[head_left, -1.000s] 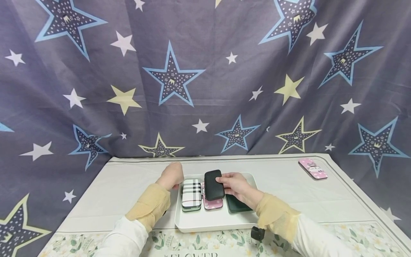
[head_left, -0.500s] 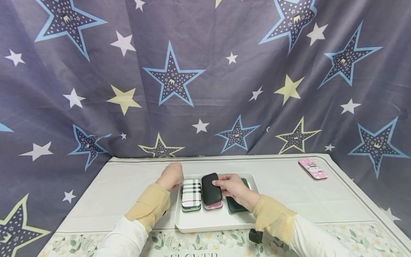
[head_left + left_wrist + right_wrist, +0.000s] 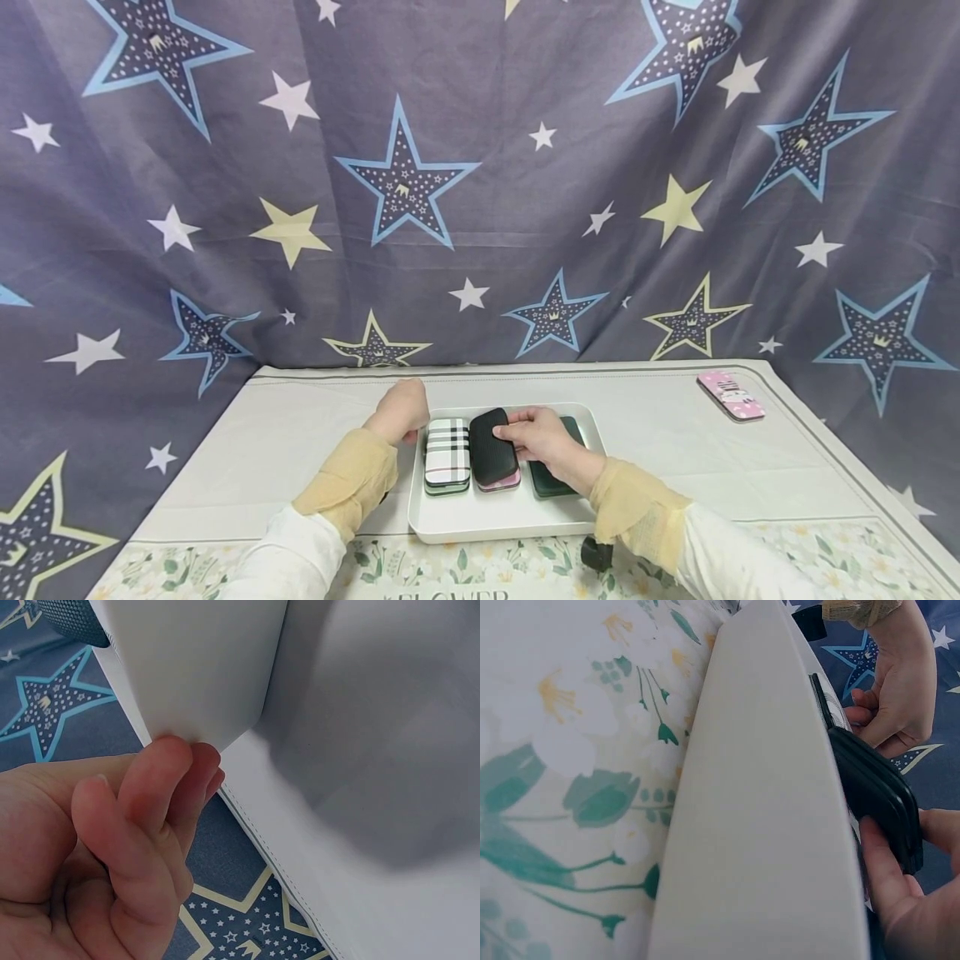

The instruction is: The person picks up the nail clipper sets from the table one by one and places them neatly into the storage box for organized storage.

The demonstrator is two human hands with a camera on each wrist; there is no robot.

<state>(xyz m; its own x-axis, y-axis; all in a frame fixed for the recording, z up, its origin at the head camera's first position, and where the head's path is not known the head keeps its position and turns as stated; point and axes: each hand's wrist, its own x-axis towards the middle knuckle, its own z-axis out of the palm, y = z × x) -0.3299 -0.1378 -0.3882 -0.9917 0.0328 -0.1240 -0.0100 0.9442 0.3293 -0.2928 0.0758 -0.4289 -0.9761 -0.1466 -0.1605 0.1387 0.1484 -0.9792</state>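
My right hand (image 3: 546, 435) pinches a slim black case (image 3: 491, 458) with rounded corners, thumb on top. It is tilted over a pink case (image 3: 508, 482) in the white tray (image 3: 502, 527), covering most of it; whether the two touch cannot be told. A plaid case (image 3: 447, 450) lies on a light green one (image 3: 447, 492) at the tray's left. Partly under my right hand lies a dark green case (image 3: 551, 482). My left hand (image 3: 401, 410) grips the tray's left end near the back; its curled fingertips (image 3: 169, 754) touch the outer wall in the left wrist view.
Another pink case (image 3: 731, 396) with a cartoon print lies at the table's back right. A starry curtain (image 3: 480, 208) hangs behind the table. Floral cloth (image 3: 825, 550) covers the front edge.
The black case has moved left and down over the pink case, tilting as it goes. More of the dark green case now shows. My left hand stays put.
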